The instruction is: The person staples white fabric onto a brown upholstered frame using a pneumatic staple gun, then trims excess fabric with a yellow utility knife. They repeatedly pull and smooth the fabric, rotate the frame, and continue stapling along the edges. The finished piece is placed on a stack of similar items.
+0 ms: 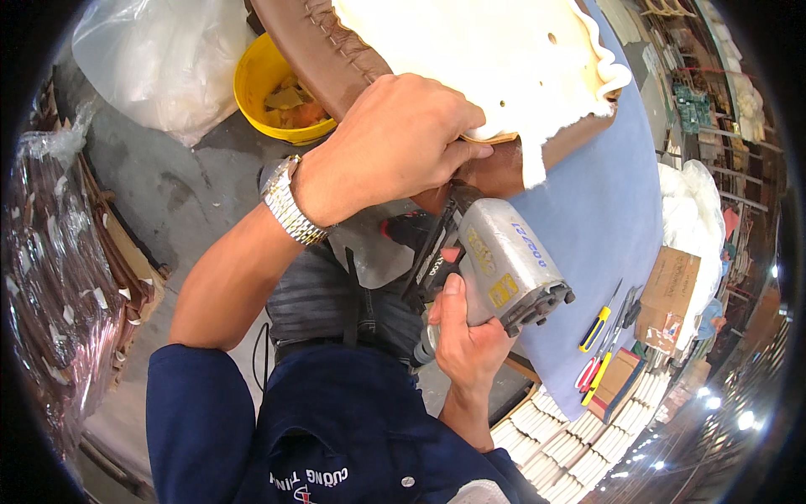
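Observation:
My left hand (395, 143), with a metal watch on the wrist, grips the brown leather edge of a chair seat (323, 59) whose underside is cream foam (470, 50). It pulls the leather over the rim. My right hand (466, 340) holds a grey pneumatic staple gun (504, 265) by its handle, the nose pointed up at the leather just under my left fingers. The seat lies on a blue-covered workbench (604, 210).
A yellow bucket (252, 84) with scraps stands on the concrete floor beside a big clear plastic bag (159, 59). Wrapped brown parts (59, 277) are stacked at left. Screwdrivers and a yellow cutter (598, 344), staple boxes (579, 437) and cardboard boxes (672, 294) lie at the bench's right.

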`<state>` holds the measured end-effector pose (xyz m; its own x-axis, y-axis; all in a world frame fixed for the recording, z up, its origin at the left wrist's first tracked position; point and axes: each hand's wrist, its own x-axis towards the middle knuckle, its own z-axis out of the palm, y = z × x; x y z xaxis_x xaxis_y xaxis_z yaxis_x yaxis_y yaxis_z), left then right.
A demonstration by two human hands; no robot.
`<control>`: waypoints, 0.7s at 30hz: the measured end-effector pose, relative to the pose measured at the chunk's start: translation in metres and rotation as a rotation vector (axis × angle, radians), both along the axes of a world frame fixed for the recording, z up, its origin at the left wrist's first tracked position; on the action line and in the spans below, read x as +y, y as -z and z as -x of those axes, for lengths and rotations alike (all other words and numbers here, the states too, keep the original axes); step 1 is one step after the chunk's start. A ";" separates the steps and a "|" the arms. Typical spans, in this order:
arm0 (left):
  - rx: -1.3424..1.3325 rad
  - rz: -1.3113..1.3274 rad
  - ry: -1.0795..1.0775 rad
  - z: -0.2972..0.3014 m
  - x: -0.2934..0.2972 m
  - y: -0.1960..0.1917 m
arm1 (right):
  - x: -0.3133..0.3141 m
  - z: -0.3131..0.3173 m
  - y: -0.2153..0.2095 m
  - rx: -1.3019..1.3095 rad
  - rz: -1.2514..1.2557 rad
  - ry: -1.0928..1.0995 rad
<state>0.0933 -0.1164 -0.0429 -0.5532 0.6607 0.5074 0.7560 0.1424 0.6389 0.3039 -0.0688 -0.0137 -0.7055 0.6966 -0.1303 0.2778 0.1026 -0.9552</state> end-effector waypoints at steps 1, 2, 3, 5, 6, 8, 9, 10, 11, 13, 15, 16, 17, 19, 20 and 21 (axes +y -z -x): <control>-0.011 0.016 0.013 0.000 0.000 0.000 | 0.000 0.002 -0.003 -0.006 -0.014 0.002; -0.022 0.032 0.028 0.000 0.001 0.000 | 0.000 0.005 -0.007 -0.013 -0.028 0.004; -0.027 0.055 0.040 0.000 0.000 -0.001 | 0.001 0.007 -0.009 -0.012 -0.035 0.005; 0.022 -0.015 0.028 0.005 0.000 0.003 | 0.018 0.000 0.010 -0.054 -0.368 -0.202; 0.050 -0.046 0.028 0.008 0.000 0.005 | 0.026 -0.002 0.015 -0.044 -0.434 -0.258; -0.045 0.008 0.094 0.015 -0.004 0.001 | 0.036 0.004 0.009 -0.064 -0.344 -0.307; -0.089 0.217 0.087 0.015 -0.009 -0.018 | 0.041 0.006 0.007 -0.059 -0.300 -0.325; -0.120 0.425 0.068 0.019 -0.013 -0.036 | 0.043 0.008 0.001 -0.048 -0.181 -0.303; -0.084 0.305 0.129 0.021 -0.015 -0.034 | 0.044 -0.006 0.008 0.008 -0.167 -0.310; -0.033 0.070 0.244 0.025 -0.016 -0.022 | 0.043 -0.037 0.016 0.098 -0.101 -0.289; -0.199 0.206 0.274 0.028 -0.023 -0.035 | 0.035 -0.065 0.023 0.109 0.019 -0.206; -0.278 0.278 0.293 0.027 -0.023 -0.043 | 0.034 -0.077 0.035 0.066 -0.018 -0.248; -0.267 0.168 0.359 0.022 -0.021 -0.041 | 0.036 -0.088 0.052 0.023 -0.055 -0.291; -0.134 0.283 0.196 0.006 -0.014 -0.044 | 0.031 -0.089 0.055 -0.077 0.018 -0.263; -0.064 0.336 0.111 0.003 -0.011 -0.044 | 0.026 -0.087 0.053 -0.040 0.002 -0.249; -0.032 0.330 0.009 0.003 -0.010 -0.037 | 0.025 -0.084 0.051 -0.010 -0.023 -0.250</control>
<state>0.0902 -0.1262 -0.0059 -0.5589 0.7916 0.2469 0.7382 0.3393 0.5830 0.3884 -0.0441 -0.0650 -0.8552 0.5032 -0.1242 0.2500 0.1907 -0.9493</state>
